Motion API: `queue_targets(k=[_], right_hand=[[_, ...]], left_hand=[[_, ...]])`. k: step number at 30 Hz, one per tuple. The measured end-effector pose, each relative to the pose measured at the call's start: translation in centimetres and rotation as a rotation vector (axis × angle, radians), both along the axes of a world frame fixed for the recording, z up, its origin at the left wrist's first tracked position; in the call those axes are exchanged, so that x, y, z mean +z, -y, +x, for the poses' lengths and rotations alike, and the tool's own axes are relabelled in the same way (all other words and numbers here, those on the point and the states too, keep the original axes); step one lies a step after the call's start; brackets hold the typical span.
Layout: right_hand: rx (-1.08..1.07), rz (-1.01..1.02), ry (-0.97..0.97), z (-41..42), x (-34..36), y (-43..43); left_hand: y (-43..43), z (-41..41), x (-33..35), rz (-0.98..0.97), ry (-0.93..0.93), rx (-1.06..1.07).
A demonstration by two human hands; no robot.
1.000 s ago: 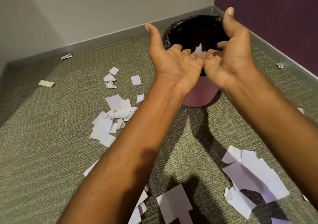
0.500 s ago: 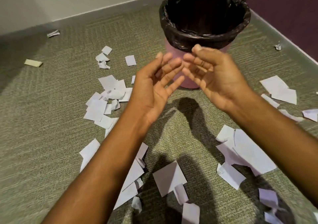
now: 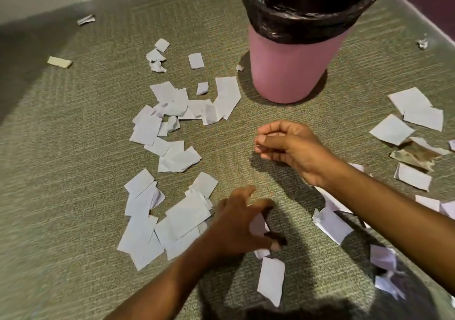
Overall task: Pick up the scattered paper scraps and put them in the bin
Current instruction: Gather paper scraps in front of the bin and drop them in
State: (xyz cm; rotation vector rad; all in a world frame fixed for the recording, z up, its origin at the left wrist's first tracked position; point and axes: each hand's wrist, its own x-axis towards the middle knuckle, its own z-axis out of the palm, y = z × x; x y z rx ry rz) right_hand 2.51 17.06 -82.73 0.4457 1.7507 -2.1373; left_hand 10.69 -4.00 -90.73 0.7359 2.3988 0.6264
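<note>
Paper scraps (image 3: 145,131): light, limp, flat; pinch raised edge. Left hand (image 3: 240,230) curls round 1; right hand (image 3: 289,147) curled, contents unclear.

No writing, label, brand, number or sign is being shown clearly enough to be read. The paper scraps (image 3: 145,130) are being seen as plain pale pieces with no legible print, and the wall of the bin (image 3: 283,73) is being seen with no marking on it.
</note>
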Motion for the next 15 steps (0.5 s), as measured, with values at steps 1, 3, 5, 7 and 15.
queue_targets(k=[1, 3, 5, 7, 15], right_hand=[[0.002, 0.007, -0.004, 0.1, -0.2, 0.0], [0.017, 0.022, -0.017, 0.4, -0.6, 0.0], [0.063, 0.056, -0.037, 0.7, -1.0, -0.1], [0.134, 0.116, -0.056, 1.1, -1.4, -0.1], [0.768, 0.313, -0.096, 3.9, -2.6, 1.1]], left_hand=[[0.4, 0.9, -0.7, -0.076, -0.071, -0.091], [0.9, 2.2, -1.7, -0.106, -0.214, -0.189], [1.3, 2.7, -2.6, -0.069, -0.308, -0.195], [1.7, 3.0, -3.3, -0.003, -0.389, -0.153], [1.5, 3.2, -5.6, 0.065, -0.535, 0.031]])
